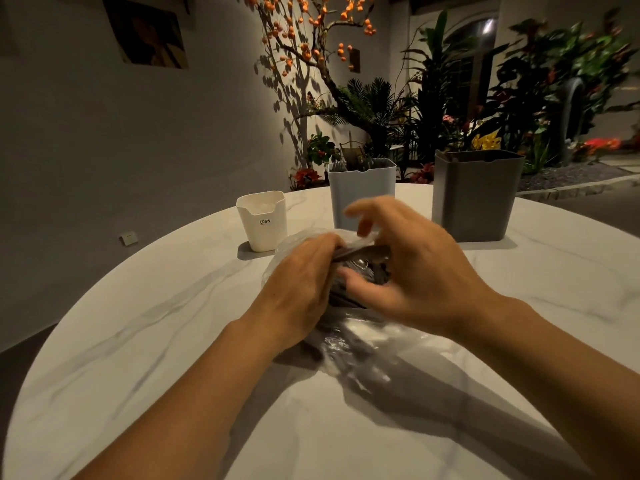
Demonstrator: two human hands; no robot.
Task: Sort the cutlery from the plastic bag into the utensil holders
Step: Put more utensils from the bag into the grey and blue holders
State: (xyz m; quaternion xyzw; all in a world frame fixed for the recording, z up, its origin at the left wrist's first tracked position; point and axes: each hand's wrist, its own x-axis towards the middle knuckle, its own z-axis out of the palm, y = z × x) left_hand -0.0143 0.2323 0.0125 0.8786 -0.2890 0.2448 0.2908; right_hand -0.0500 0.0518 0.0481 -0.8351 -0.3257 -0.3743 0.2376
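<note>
A clear plastic bag of dark cutlery lies in the middle of the round marble table. My left hand grips the bag's left side near its mouth. My right hand hovers over the bag's opening with fingers spread and loosely bent, blurred; its thumb reaches in toward the cutlery. Three utensil holders stand behind the bag: a small white one at left, a light blue one in the middle with several utensils poking out, and a dark grey one at right.
Beyond the table's far edge are potted plants, a tree with orange fruits and a grey wall with a picture. Bare marble stretches around the bag toward me.
</note>
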